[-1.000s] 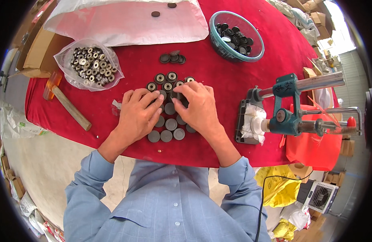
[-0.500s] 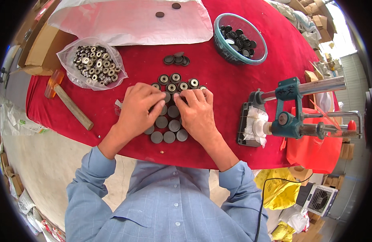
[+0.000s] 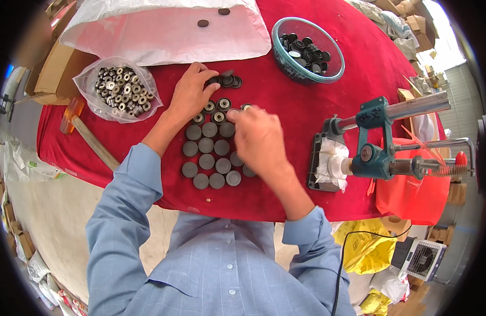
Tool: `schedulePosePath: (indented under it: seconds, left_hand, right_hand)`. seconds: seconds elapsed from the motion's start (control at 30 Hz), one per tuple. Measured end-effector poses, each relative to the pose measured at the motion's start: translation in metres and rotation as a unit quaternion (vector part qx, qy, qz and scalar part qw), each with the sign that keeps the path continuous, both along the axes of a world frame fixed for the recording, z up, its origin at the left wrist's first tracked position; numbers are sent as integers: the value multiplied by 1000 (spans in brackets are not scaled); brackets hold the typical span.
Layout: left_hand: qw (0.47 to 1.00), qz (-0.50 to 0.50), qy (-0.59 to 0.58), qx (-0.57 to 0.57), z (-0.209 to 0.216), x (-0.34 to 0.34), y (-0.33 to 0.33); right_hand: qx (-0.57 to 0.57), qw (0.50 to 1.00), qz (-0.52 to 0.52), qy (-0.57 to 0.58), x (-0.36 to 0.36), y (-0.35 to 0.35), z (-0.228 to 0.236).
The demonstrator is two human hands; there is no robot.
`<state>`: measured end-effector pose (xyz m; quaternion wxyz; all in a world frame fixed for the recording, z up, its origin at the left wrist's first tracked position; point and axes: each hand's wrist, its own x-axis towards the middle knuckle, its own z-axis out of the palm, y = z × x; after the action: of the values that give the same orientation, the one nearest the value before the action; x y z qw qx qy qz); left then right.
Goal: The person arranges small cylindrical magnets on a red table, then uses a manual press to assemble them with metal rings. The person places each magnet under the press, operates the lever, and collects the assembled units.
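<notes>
Rows of round grey caps (image 3: 206, 161) lie on the red cloth in front of me. Beyond them several metal bearings seated in black rings (image 3: 218, 117) show their open centres. My left hand (image 3: 193, 92) reaches past these to a small pile of black caps (image 3: 237, 81), with thumb and fingertips closed around the leftmost cap, which is partly hidden. My right hand (image 3: 259, 138) is over the right side of the rows, smeared by motion. Its fingertips are at a bearing near the far rows; whether they grip a cap is unclear.
A plastic bag of bearings (image 3: 122, 89) and a hammer (image 3: 90, 134) lie at left. A clear bowl of black caps (image 3: 308, 52) stands far right. Right of my hands is a green hand press (image 3: 374, 139). A white sack (image 3: 164, 37) with two dark discs lies at the back.
My left hand has moved away from the rows, forward to the black cap pile. My right hand has shifted slightly right, uncovering more grey caps. The view has shifted a little.
</notes>
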<state>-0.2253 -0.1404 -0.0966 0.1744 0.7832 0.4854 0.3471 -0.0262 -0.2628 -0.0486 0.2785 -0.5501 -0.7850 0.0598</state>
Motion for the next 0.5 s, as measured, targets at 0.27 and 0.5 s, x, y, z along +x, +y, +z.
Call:
schedulePosePath:
  seconds: [0.27,0.5]
  left_hand:
    - [992,2,-85,-91,35,-18,-34]
    - [1000,9,-25,-8,27,-42,-86]
  right_hand:
    - [-82,992,-93,38,14,89,-14]
    - [-94,986,-108,84,16,97,-23]
